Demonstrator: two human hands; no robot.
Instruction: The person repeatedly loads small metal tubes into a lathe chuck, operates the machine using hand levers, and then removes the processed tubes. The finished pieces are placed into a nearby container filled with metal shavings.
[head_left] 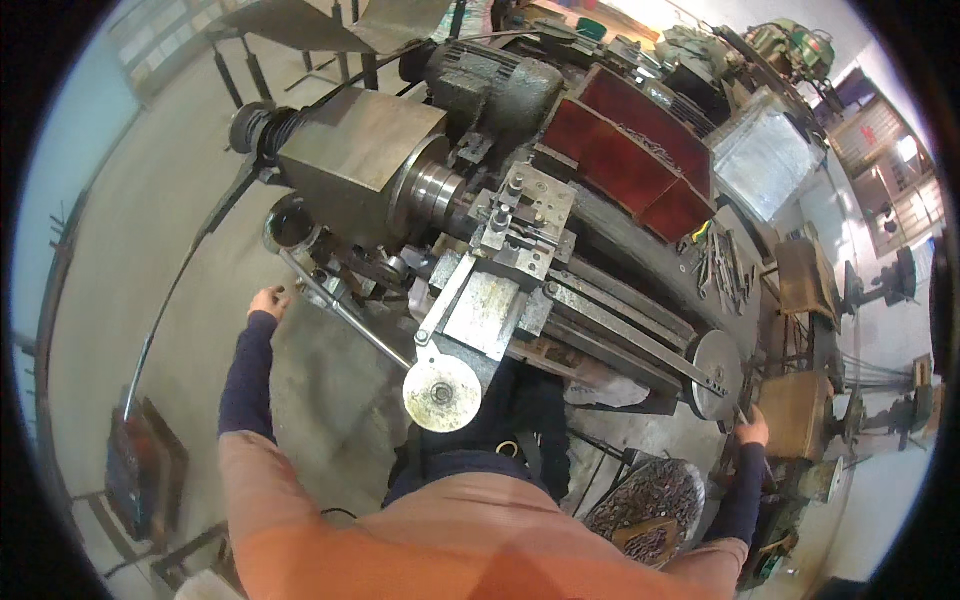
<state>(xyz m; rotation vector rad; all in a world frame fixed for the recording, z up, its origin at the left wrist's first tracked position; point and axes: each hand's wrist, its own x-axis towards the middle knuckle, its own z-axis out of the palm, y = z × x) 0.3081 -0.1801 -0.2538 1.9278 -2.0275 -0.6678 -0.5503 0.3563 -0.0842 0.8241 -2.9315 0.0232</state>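
A metalworking lathe fills the middle of the view, with a grey headstock (350, 140) and a shiny spindle chuck (437, 190). My left hand (270, 302) is at the left, beside the long steel lever (345, 318) and apart from it. Its fingers look loosely stretched, and nothing shows in them. At the right my right hand (752, 430) is closed round a small handle (741, 413) next to a large round metal disc (716, 375). Nearer to me is a pale handwheel disc (441, 393), below the tool post (512, 225) and cross slide (482, 312).
Behind the lathe stand a motor (495, 85) and a dark red open box (625, 150). Wrenches (720, 265) lie on the bench at right. A stool with a patterned seat (648, 510) is beside me. A belt runs down to a dark red box (140, 465) on the left floor.
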